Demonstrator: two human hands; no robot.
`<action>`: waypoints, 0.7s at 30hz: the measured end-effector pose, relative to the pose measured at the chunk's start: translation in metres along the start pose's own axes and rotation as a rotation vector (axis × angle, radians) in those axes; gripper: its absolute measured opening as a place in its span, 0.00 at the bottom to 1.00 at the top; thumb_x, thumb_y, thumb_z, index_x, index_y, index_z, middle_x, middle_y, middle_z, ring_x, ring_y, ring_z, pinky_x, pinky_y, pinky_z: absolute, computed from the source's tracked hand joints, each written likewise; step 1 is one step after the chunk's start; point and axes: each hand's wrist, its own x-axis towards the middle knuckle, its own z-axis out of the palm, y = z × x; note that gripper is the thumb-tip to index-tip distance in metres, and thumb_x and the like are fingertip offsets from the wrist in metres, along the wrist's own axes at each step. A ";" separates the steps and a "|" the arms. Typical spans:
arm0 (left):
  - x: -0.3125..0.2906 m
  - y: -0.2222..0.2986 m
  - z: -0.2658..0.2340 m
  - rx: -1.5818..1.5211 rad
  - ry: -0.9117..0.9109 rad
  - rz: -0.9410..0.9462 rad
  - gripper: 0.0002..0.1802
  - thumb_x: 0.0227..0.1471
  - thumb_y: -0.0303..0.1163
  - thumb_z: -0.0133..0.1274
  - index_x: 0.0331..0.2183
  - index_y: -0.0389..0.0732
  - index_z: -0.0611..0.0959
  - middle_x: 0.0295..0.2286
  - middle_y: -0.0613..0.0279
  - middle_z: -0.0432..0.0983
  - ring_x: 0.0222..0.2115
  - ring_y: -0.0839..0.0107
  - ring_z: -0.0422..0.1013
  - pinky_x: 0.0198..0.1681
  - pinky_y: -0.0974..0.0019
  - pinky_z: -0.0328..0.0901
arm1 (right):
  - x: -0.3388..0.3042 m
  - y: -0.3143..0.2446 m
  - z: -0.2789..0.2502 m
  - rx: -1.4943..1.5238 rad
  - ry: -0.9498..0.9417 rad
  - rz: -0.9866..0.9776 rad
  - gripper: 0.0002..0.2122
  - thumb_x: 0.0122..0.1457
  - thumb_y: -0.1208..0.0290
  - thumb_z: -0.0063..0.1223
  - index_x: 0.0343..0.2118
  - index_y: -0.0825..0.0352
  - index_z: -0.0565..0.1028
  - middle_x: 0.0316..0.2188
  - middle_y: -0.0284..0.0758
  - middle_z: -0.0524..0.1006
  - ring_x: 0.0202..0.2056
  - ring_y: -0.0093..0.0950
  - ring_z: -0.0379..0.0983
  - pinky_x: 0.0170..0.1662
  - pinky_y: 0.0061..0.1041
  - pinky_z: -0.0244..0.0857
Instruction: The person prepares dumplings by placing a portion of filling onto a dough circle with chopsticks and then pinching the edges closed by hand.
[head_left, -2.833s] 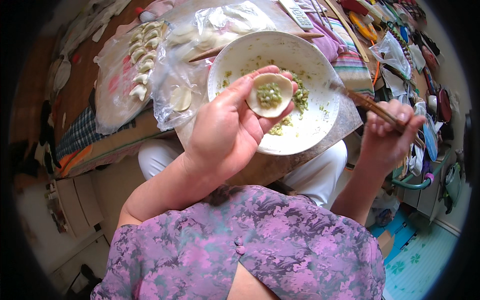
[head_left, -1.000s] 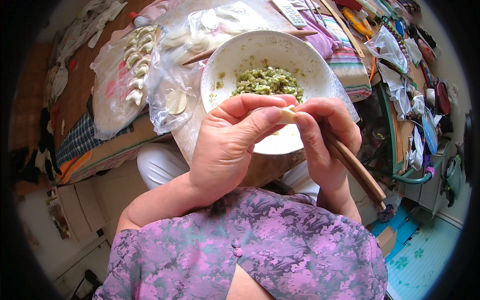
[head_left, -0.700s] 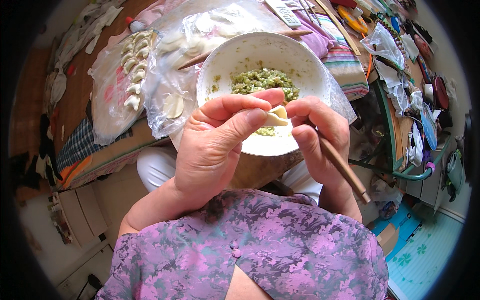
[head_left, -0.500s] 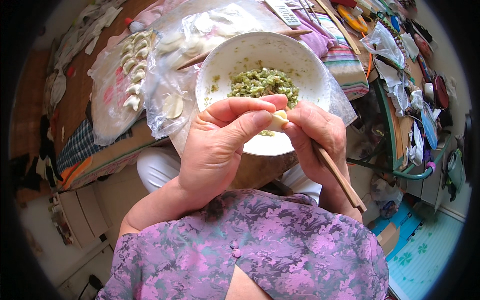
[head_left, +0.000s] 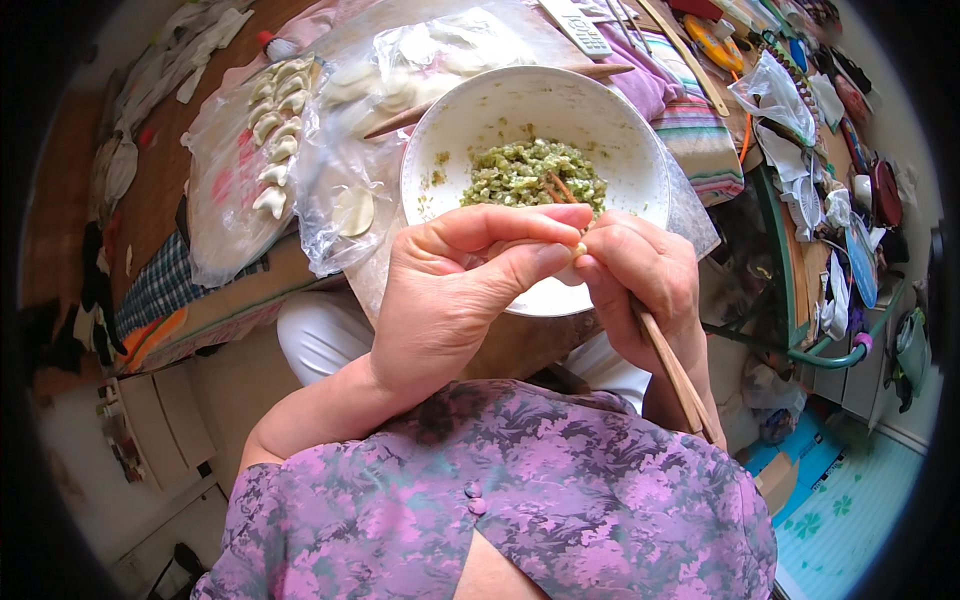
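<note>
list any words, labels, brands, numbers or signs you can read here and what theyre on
None can be read clearly.
White keypad device: key markings too small.
Clear plastic at left: red marks, blurred.
Blue package at lower right: dark marks, too small.

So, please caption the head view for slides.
Left hand and right hand, holding chopsticks, pinch dough over a bowl of filling.
</note>
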 end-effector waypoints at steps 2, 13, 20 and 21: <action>-0.002 -0.003 0.001 0.011 0.006 0.038 0.12 0.55 0.24 0.51 0.42 0.32 0.80 0.44 0.48 0.76 0.45 0.66 0.72 0.53 0.63 0.63 | 0.002 -0.003 0.001 -0.025 0.034 0.001 0.06 0.50 0.80 0.55 0.23 0.67 0.68 0.17 0.36 0.66 0.19 0.35 0.66 0.22 0.31 0.59; -0.006 -0.002 -0.003 0.291 0.018 0.210 0.11 0.58 0.24 0.48 0.40 0.30 0.81 0.41 0.46 0.77 0.44 0.63 0.73 0.52 0.63 0.63 | -0.001 -0.002 -0.007 -0.025 -0.006 -0.003 0.11 0.54 0.64 0.58 0.25 0.66 0.72 0.18 0.35 0.68 0.20 0.34 0.67 0.23 0.31 0.60; -0.005 -0.003 -0.007 0.505 -0.035 0.256 0.10 0.56 0.22 0.49 0.39 0.30 0.82 0.41 0.47 0.77 0.46 0.64 0.72 0.55 0.63 0.61 | 0.003 -0.002 -0.001 -0.150 0.022 -0.078 0.11 0.50 0.67 0.61 0.21 0.65 0.70 0.17 0.35 0.66 0.18 0.34 0.65 0.21 0.31 0.59; -0.004 -0.005 -0.007 0.478 -0.034 0.247 0.10 0.57 0.23 0.49 0.39 0.30 0.82 0.41 0.48 0.77 0.46 0.64 0.72 0.55 0.63 0.61 | 0.002 -0.003 -0.001 -0.160 0.029 -0.086 0.10 0.47 0.73 0.61 0.20 0.65 0.68 0.17 0.35 0.66 0.18 0.34 0.65 0.20 0.30 0.59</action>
